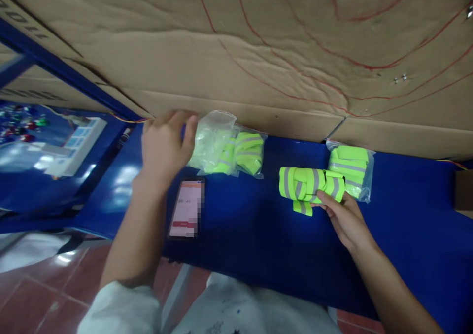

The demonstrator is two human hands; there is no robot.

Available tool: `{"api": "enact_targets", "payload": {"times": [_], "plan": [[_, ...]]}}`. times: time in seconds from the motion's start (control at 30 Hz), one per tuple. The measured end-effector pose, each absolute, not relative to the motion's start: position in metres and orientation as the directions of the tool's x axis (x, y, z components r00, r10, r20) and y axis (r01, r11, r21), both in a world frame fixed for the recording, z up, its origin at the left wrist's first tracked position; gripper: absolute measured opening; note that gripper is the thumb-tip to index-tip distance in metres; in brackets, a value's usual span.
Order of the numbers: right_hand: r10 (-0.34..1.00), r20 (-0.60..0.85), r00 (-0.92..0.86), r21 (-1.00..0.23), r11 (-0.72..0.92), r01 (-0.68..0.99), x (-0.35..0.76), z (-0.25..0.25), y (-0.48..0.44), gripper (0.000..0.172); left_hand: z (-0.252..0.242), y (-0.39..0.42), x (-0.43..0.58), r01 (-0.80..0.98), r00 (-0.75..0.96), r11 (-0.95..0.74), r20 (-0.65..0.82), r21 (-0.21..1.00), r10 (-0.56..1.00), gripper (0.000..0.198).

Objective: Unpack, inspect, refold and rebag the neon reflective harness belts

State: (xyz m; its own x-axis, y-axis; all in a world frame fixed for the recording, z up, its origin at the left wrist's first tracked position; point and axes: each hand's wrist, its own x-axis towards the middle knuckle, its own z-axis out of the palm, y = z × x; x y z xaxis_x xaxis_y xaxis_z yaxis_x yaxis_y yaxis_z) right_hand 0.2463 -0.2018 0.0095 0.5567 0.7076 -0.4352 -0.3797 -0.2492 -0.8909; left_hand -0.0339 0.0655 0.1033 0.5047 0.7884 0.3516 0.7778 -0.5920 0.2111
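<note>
My right hand [347, 218] grips a folded bundle of neon-yellow reflective strap [308, 183] with grey stripes, thumb on top, and a short end hangs down. Just behind it lies a clear bag [349, 169] packed with the same yellow material. My left hand [166, 144] is raised at the left, thumb apart from bent fingers, and nothing shows in it. Close beside that hand is a crumpled clear plastic bag [212, 139], partly over yellow strap. Another bagged yellow bundle [249, 151] touches it on the right.
A phone [187, 208] with a lit screen lies on the blue table [251, 235]. Cardboard [148, 58] with red wires walls off the back. On the left table are a white box-like strip [77, 144] and several shiny coloured pieces [25, 124]. A brown box [463, 193] sits far right.
</note>
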Motion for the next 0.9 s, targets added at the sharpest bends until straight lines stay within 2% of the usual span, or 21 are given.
{"api": "enact_targets", "payload": {"times": [0.03, 0.1, 0.2, 0.27, 0.33, 0.47, 0.53, 0.6, 0.73, 0.83, 0.9], "plan": [[0.707, -0.437, 0.556, -0.89, -0.252, -0.38, 0.246, 0.009, -0.202, 0.047, 0.104, 0.067, -0.03, 0.752, 0.51, -0.625, 0.417, 0.208, 0.752, 0.057], [0.706, -0.443, 0.552, -0.888, -0.26, -0.38, 0.246, 0.009, -0.202, 0.048, 0.092, 0.071, -0.021, 0.702, 0.588, -0.686, 0.385, 0.194, 0.711, 0.055], [0.707, -0.441, 0.553, -0.89, -0.262, -0.374, 0.245, 0.01, -0.202, 0.048, 0.051, 0.079, -0.008, 0.688, 0.7, -0.7, 0.081, 0.193, 0.71, 0.065], [0.711, -0.432, 0.555, -0.894, -0.254, -0.37, 0.244, 0.011, -0.201, 0.046, 0.028, 0.083, -0.004, 0.709, 0.694, -0.678, -0.02, 0.196, 0.72, 0.067], [0.709, -0.424, 0.564, -0.896, -0.238, -0.375, 0.244, 0.012, -0.201, 0.046, 0.021, 0.084, -0.004, 0.7, 0.694, -0.679, 0.012, 0.223, 0.72, 0.065], [0.713, -0.41, 0.569, -0.9, -0.216, -0.377, 0.242, 0.011, -0.2, 0.046, 0.055, 0.061, -0.008, 0.669, 0.659, -0.717, 0.289, 0.197, 0.695, 0.051], [0.714, -0.413, 0.565, -0.9, -0.227, -0.371, 0.241, 0.011, -0.2, 0.046, 0.077, 0.032, -0.004, 0.598, 0.713, -0.788, 0.354, 0.143, 0.605, 0.042], [0.72, -0.419, 0.554, -0.899, -0.244, -0.363, 0.239, 0.01, -0.2, 0.046, 0.09, -0.003, 0.003, 0.422, 0.811, -0.893, 0.377, 0.156, 0.448, 0.036], [0.785, -0.402, 0.472, -0.904, -0.259, -0.34, 0.235, 0.012, -0.203, 0.047, 0.079, -0.062, 0.028, 0.235, 0.873, -0.906, 0.332, 0.353, 0.356, 0.053], [0.8, -0.4, 0.447, -0.897, -0.241, -0.371, 0.232, 0.015, -0.204, 0.056, 0.051, -0.082, 0.048, 0.241, 0.906, -0.861, 0.214, 0.447, 0.365, 0.073], [0.785, -0.406, 0.468, -0.893, -0.232, -0.387, 0.229, 0.016, -0.202, 0.063, 0.034, -0.087, 0.059, 0.291, 0.901, -0.839, 0.163, 0.459, 0.402, 0.079]]}}
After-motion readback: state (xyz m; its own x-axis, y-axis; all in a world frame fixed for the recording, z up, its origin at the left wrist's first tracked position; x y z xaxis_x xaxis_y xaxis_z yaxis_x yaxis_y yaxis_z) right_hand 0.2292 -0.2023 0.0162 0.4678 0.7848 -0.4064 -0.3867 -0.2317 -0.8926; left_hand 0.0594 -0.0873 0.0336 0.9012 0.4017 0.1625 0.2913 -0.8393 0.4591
